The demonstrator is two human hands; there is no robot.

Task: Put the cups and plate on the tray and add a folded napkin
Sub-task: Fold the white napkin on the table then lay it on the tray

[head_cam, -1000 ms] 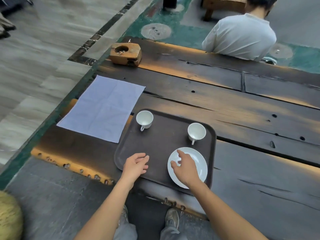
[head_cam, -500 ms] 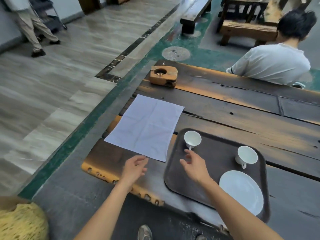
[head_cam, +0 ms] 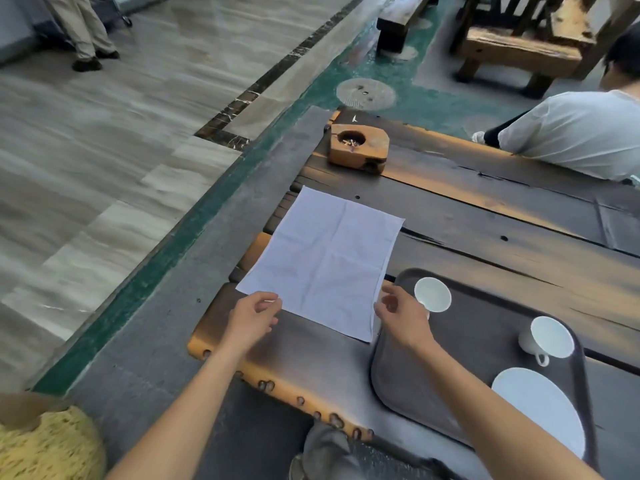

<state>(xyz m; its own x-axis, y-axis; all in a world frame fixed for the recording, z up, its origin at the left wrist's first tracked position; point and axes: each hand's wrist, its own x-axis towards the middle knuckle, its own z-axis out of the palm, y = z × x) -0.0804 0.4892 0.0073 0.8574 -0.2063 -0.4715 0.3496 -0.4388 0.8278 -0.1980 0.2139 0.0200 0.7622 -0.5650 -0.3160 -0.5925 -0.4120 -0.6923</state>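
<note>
Head view: the napkin (head_cam: 325,265) lies flat on the table (head_cam: 485,216), just left of the tray (head_cam: 450,358), long side running away from the person. Left hand (head_cam: 251,318) is at its near-left corner, right hand (head_cam: 403,315) at its right edge. Both are loosely curled with thumbs parted, nothing pinched yet.

Unclear at the left hand (head_cam: 252,320): pinching the near-left corner of the napkin (head_cam: 329,261) or only hovering over it. Hidden behind the right hand (head_cam: 403,318): near side of the closer cup (head_cam: 433,294). Covered in part by the right forearm (head_cam: 485,403): plate (head_cam: 540,403) and near edge of the tray (head_cam: 467,341). Cut off by the right edge: seated person (head_cam: 571,133); by the top edge: standing person (head_cam: 83,26). Too small to name: bits in the wooden block (head_cam: 358,147). Cropped at bottom left: yellow thing (head_cam: 45,448)
</note>
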